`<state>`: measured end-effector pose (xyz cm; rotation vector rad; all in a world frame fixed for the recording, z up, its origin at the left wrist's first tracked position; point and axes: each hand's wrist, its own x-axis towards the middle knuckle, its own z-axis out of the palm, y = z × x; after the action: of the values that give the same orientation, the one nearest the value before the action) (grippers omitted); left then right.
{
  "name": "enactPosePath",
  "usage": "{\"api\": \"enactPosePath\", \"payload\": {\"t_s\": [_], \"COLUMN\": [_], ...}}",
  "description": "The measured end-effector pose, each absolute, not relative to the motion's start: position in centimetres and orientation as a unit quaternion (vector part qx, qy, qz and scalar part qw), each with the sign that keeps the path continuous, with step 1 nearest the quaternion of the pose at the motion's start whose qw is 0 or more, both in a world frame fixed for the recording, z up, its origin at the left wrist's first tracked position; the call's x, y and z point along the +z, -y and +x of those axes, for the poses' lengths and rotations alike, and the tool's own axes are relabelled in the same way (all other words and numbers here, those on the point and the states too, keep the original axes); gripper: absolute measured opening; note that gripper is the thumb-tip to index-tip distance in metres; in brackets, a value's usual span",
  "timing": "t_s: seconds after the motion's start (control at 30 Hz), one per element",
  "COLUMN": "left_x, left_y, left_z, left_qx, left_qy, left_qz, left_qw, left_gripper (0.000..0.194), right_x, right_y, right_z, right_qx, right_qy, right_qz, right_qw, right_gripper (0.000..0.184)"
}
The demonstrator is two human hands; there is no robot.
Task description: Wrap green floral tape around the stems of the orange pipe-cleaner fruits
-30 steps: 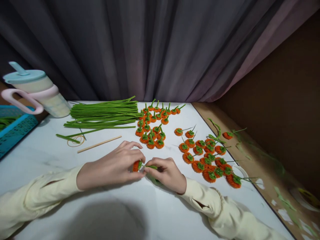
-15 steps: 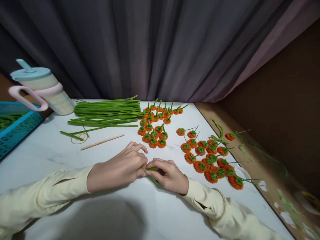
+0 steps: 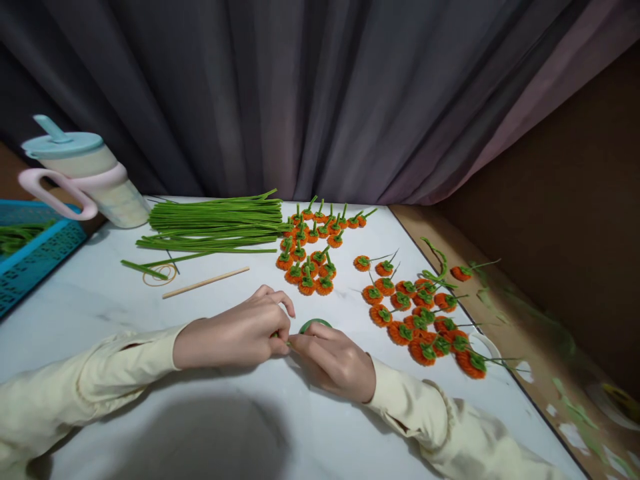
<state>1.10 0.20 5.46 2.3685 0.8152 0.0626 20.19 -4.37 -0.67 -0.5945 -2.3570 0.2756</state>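
Over the white table my two hands meet fingertip to fingertip. My left hand [image 3: 240, 333] is closed in a pinch, and a small bit of green strip [image 3: 275, 335] shows between its fingers. My right hand [image 3: 335, 360] is also closed, its thumb and forefinger touching the strip's end beside the left fingertips. Behind the right knuckles shows the curved edge of what looks like a roll of green tape [image 3: 315, 325], mostly hidden by that hand. Beyond the hands stand several orange fuzzy persimmons [image 3: 307, 285] with green tops and upright green stems.
Green pipe cleaners [image 3: 215, 220] lie stacked at the back, near a wooden stick [image 3: 206, 283] and rubber bands [image 3: 160, 275]. More orange persimmons [image 3: 400, 300] with thin wire stems spread to the right. A handled tumbler [image 3: 110, 193] and blue basket [image 3: 45, 260] stand left.
My right hand has turned knuckles-up and come slightly nearer me. The curved green edge now shows behind it, and less of the green strip is visible between the hands.
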Motion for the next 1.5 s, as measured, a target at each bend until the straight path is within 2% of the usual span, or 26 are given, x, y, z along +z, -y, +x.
{"api": "enactPosePath", "payload": {"t_s": [0.27,0.4,0.5,0.6,0.73,0.87,1.07,1.2,1.37,1.5], "left_x": [6.2,6.3,6.2,6.2,6.3,6.5,6.8,6.9,6.6,6.1], "left_y": [0.9,1.0,1.0,1.0,1.2,1.4,1.8,1.9,1.9,1.9], "left_z": [1.1,0.9,0.8,0.7,0.8,1.0,1.1,1.1,1.0,1.2], "left_qx": [0.086,0.083,0.068,0.075,0.074,0.101,0.129,0.142,0.173,0.202], "left_qy": [-0.194,-0.223,-0.262,-0.273,-0.266,-0.266,-0.268,-0.262,-0.245,-0.218], "left_qz": [0.956,0.958,0.951,0.95,0.955,0.955,0.953,0.953,0.953,0.953], "left_qw": [0.202,0.162,0.148,0.134,0.109,0.088,0.059,0.049,0.031,-0.056], "left_gripper": [0.025,0.023,0.018,0.017,0.022,0.019,0.016,0.019,0.02,0.027], "right_x": [-0.6,-0.4,-0.4,-0.6,-1.0,-0.4,0.1,-0.4,0.1,-0.1], "right_y": [4.3,4.3,4.4,4.6,4.7,4.6,4.5,4.5,4.4,4.3], "right_z": [20.1,19.9,19.8,19.9,20.0,20.2,20.7,20.8,20.7,20.3], "right_qx": [0.147,0.209,0.209,0.168,0.095,-0.012,-0.159,-0.207,-0.156,-0.036], "right_qy": [0.891,0.841,0.828,0.836,0.855,0.873,0.885,0.882,0.883,0.875], "right_qz": [-0.217,-0.286,-0.3,-0.282,-0.254,-0.226,-0.183,-0.176,-0.181,-0.227], "right_qw": [0.37,0.408,0.424,0.44,0.441,0.431,0.397,0.386,0.405,0.426], "right_gripper": [0.023,0.016,0.016,0.018,0.031,0.038,0.032,0.026,0.031,0.033]}}
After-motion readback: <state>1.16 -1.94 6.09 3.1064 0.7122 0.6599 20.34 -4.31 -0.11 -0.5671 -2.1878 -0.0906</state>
